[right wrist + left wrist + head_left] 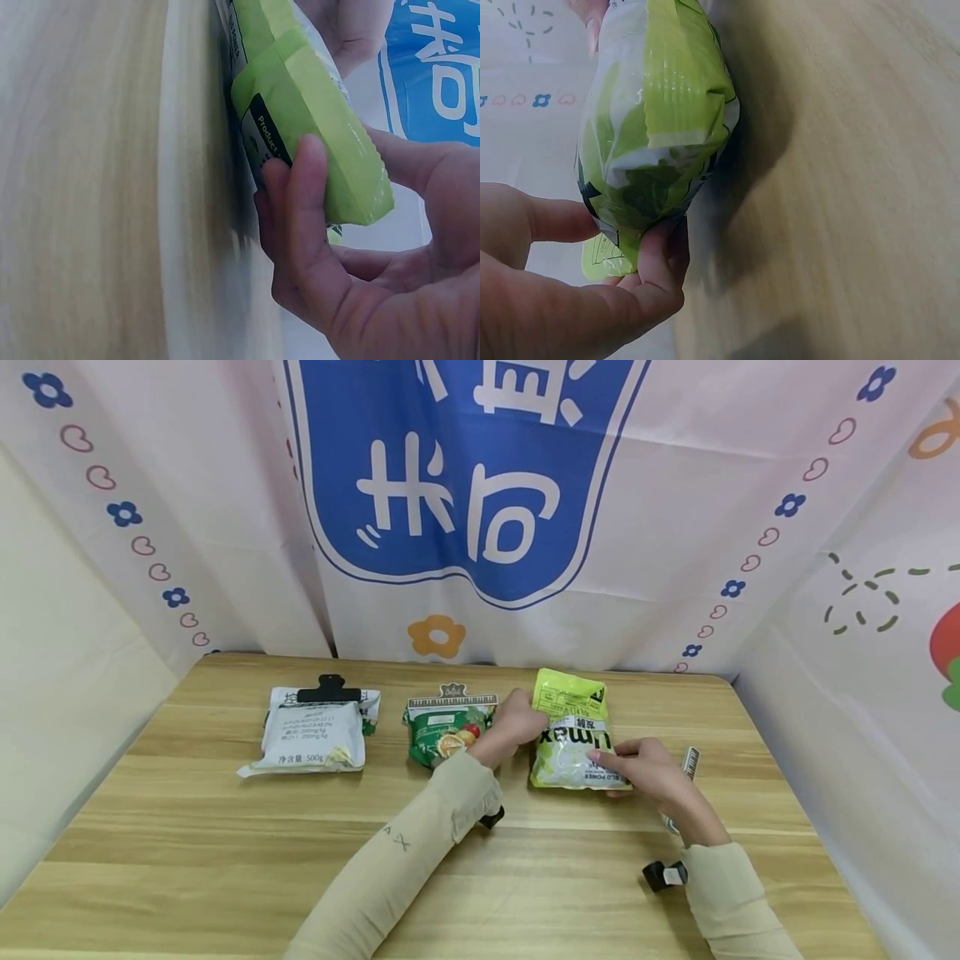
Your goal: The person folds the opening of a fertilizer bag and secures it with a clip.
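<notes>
A lime-green and white pouch [573, 752] with dark lettering is held between both hands over the right half of the table. My left hand [517, 724] pinches its left side near the narrower upper part; in the left wrist view the thumb and fingers [664, 274] close on the gathered film. At the lower right corner, my right hand [651, 768] grips the pouch, thumb on the printed front and the other fingers behind. The right wrist view shows those fingers [307, 202] against the green end seam. A bag clip with a piano-key pattern [691, 762] lies beside the right hand, partly hidden by it.
Left of the left hand, a green pouch with fruit pictures [435, 739] carries a piano-key clip [452, 697] along its top. Farther left lies a white pouch [311, 735] with a black clip [330, 690]. A printed curtain [637, 527] hangs behind the wooden table [187, 852].
</notes>
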`<state>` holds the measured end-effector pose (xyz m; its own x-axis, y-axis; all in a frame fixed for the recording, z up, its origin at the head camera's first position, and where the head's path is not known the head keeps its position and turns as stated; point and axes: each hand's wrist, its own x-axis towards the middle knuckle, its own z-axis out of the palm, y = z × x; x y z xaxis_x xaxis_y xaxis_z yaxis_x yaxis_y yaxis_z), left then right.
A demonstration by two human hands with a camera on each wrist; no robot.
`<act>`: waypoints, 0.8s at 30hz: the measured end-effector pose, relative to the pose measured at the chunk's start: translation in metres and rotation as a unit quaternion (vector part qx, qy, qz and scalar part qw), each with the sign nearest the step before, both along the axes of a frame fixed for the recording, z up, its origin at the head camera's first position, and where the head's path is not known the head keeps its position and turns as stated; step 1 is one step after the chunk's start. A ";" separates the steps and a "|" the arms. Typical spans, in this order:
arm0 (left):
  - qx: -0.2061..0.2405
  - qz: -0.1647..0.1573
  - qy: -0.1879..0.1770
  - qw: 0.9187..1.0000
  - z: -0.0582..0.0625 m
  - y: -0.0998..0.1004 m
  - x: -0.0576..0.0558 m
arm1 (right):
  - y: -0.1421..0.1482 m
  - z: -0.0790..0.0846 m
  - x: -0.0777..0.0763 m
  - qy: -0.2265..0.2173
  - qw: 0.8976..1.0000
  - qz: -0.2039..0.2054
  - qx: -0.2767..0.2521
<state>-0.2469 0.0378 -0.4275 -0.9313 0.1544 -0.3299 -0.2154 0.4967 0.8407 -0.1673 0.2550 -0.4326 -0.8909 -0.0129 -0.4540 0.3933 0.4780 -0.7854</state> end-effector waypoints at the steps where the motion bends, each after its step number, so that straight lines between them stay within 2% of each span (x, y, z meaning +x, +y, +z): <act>1: 0.007 -0.001 0.004 1.000 0.002 -0.001 0.001 | 0.000 0.001 0.000 0.000 1.000 0.000 0.000; 5: 0.022 -0.001 0.023 0.999 0.009 -0.002 0.006 | -0.002 0.006 0.003 0.007 1.000 0.002 -0.001; 10: 0.030 -0.003 0.028 0.999 0.019 -0.005 0.012 | -0.006 0.012 0.005 0.025 0.999 0.001 -0.026; 18: 0.015 0.001 0.054 0.998 0.034 -0.014 0.024 | -0.014 0.022 0.012 0.034 0.998 0.015 -0.054; 24: -0.001 -0.010 0.085 0.996 0.044 -0.027 0.034 | -0.021 0.029 0.018 0.037 0.998 0.026 -0.033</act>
<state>-0.2132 0.0106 -0.3839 -0.9703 0.1734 -0.1688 -0.0605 0.5018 0.8629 -0.1492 0.2337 -0.4034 -0.9190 -0.0876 -0.3845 0.3097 0.4433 -0.8412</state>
